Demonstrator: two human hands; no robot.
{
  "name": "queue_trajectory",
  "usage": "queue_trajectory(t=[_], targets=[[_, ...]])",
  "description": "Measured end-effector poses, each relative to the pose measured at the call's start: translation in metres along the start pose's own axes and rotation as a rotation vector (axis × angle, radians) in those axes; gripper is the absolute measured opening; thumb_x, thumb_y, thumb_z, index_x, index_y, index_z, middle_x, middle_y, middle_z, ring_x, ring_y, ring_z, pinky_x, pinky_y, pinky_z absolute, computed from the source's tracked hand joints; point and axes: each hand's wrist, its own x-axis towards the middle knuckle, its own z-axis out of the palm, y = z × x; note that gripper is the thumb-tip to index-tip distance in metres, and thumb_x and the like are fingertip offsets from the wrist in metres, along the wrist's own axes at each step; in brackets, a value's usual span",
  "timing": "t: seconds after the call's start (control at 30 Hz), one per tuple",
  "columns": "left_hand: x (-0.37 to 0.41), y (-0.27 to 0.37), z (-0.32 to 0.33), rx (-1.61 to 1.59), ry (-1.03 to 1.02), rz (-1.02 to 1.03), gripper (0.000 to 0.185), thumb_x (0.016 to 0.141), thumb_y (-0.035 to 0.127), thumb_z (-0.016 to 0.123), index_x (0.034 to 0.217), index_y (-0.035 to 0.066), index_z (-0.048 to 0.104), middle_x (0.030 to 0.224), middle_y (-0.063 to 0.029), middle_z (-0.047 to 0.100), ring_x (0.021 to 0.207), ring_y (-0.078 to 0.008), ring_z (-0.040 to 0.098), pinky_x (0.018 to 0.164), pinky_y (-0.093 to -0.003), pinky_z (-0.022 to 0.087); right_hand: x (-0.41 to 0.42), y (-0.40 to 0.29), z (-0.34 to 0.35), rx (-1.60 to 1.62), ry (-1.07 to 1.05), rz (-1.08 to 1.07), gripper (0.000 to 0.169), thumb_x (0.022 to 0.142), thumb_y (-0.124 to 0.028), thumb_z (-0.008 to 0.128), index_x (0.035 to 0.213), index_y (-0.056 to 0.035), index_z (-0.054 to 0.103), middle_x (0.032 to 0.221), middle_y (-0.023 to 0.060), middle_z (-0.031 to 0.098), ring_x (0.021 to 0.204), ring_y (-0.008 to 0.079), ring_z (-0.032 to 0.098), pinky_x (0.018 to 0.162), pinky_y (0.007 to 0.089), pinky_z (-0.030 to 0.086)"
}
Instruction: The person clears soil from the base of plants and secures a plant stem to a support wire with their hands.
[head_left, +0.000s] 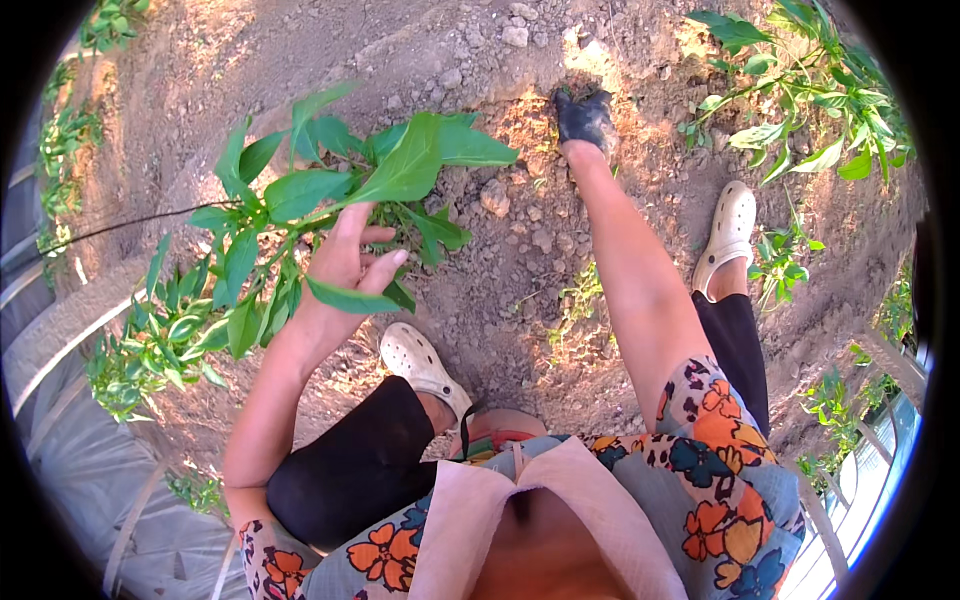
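Note:
My left hand is bare and raised among the leaves of a green leafy plant, which looks like a pepper plant. Its fingers are partly bent, with leaves over and beside them; whether they grip a stem cannot be told. Farther out, my right hand wears a dark, soil-stained glove and reaches down to the soil. Its fingertips touch the ground near small weeds, and what lies under them is hidden.
A beige clog stands by my left knee, another clog at the right. More leafy plants grow at the upper right and left. A thin dark line runs to the left plant. Plastic sheeting over hoops borders the lower left.

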Motion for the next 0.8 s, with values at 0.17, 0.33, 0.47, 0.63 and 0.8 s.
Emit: queue_trajectory(t=[0.17,0.33,0.47,0.63,0.8], targets=[[0.014,0.009,-0.001,-0.013,-0.047,0.047,0.064,0.084,0.003,0.055,0.140,0.003,0.024,0.140,-0.0178,0.035,0.108,-0.0236,0.053,0.086,-0.0337,0.046,-0.012,-0.009,0.019,0.130,-0.067,0.173,0.060,0.087,-0.049,0.047,0.122,-0.0002,0.044,0.109,0.0222,0.060,0.103,0.0361,0.058,0.086,0.0450,0.046],[0.008,0.010,-0.008,0.011,-0.134,0.074,0.065,0.082,0.005,0.057,0.139,0.001,0.025,0.131,-0.0172,0.043,0.104,-0.0233,0.056,0.086,-0.0334,0.047,-0.020,-0.018,-0.013,0.076,-0.117,0.186,0.041,0.091,-0.046,0.040,0.115,-0.0155,0.052,0.092,0.0188,0.066,0.088,0.0347,0.064,0.070,0.0413,0.051],[0.010,0.021,-0.015,-0.020,-0.251,0.087,0.062,0.081,0.008,0.061,0.135,0.001,0.031,0.117,-0.0180,0.053,0.101,-0.0259,0.058,0.085,-0.0356,0.048,-0.014,0.022,-0.032,0.435,0.008,0.143,0.036,0.094,-0.038,0.044,0.094,-0.0080,0.064,0.085,0.0095,0.065,0.070,0.0201,0.059,0.065,0.0373,0.050],[0.009,0.042,-0.021,0.069,-0.410,0.151,0.059,0.082,0.007,0.063,0.133,0.002,0.034,0.118,-0.0169,0.051,0.101,-0.0262,0.058,0.084,-0.0356,0.048,-0.055,-0.009,0.023,-0.478,0.069,-0.176,0.056,0.085,-0.050,0.051,0.128,-0.0141,0.047,0.132,0.0115,0.046,0.101,0.0290,0.059,0.088,0.0394,0.049],[-0.015,0.078,-0.034,0.241,-0.545,0.145,0.064,0.085,0.004,0.058,0.140,0.004,0.026,0.131,-0.0170,0.048,0.105,-0.0261,0.058,0.087,-0.0361,0.048,-0.036,0.024,0.031,-0.217,-0.183,-0.370,0.057,0.084,-0.046,0.053,0.126,-0.0073,0.044,0.129,0.0257,0.041,0.105,0.0398,0.055,0.085,0.0482,0.046]])
